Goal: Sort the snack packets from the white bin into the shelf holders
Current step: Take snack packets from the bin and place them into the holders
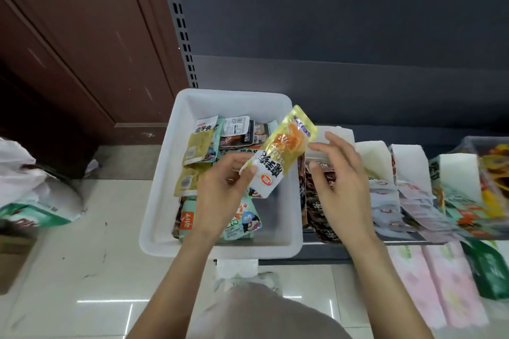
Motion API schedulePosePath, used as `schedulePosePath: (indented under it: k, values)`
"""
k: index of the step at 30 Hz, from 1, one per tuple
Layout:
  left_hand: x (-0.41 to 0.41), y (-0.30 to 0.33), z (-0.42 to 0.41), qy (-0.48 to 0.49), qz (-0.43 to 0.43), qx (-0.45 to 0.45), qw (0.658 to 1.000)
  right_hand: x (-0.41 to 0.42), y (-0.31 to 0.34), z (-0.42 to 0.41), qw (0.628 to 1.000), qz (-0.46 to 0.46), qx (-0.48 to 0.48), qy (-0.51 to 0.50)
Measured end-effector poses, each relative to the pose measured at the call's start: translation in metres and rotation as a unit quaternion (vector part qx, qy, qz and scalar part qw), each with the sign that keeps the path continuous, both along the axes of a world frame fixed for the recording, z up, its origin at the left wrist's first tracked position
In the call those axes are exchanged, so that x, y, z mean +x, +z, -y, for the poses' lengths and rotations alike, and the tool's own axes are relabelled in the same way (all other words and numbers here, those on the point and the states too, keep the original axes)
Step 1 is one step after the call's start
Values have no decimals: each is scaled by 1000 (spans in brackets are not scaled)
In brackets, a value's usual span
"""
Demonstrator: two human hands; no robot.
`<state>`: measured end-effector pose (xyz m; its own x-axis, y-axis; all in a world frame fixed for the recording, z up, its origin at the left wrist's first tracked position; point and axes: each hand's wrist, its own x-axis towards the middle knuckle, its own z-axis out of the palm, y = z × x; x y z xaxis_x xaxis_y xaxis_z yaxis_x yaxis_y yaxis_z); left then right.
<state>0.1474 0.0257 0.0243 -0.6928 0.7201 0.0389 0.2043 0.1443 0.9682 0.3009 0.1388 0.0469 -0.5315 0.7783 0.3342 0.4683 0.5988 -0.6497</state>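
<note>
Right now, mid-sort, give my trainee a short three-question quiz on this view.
1. True or false: the left hand holds the yellow packet.
2. Where is the right hand? A) inside the white bin B) over the dark packets just right of the bin C) on the floor
3. Fill in: the right hand's fingers are ____ and hold nothing.

Key
1. True: its thumb and fingers pinch the packet's lower white end, above the bin.
2. B.
3. Relaxed, or open: near the packet, not clearly touching it.
</note>
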Motion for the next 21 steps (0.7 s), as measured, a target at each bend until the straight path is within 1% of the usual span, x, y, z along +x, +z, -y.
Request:
schedulePosePath:
  k: [2,3,5,6,8,10,12,15,17,18,19,21]
  values:
    - [-1,2,-4,-27,-168,-19,985,5,7,-3,991,62,102,56]
    - [0,5,-7,-35,-223,-16,974,6,9,-5,982,96,140,87]
    - [8,14,-17,-56,-301,28,952,6,10,-8,964,136,193,120]
    - [15,18,-22,-65,-337,65,937,6,11,-9,963,133,206,115]
    - [31,25,-34,-70,-394,139,906,13,16,-12,964,88,233,89]
    - [46,32,-48,-71,-401,185,894,29,21,-20,970,35,228,74]
    - [55,33,-67,-88,-369,198,904,52,29,-33,983,-26,169,68]
    - [66,34,-101,-139,-289,196,927,81,32,-54,992,-116,15,50]
    - [78,37,-122,-158,-266,191,931,95,25,-71,980,-174,-95,25]
    - [86,38,-132,-169,-255,190,933,101,21,-80,973,-193,-127,10]
    - [93,38,-141,-181,-240,184,936,107,16,-88,970,-200,-139,-3]
    - [103,32,-155,-198,-225,157,941,118,7,-100,973,-187,-133,-22]
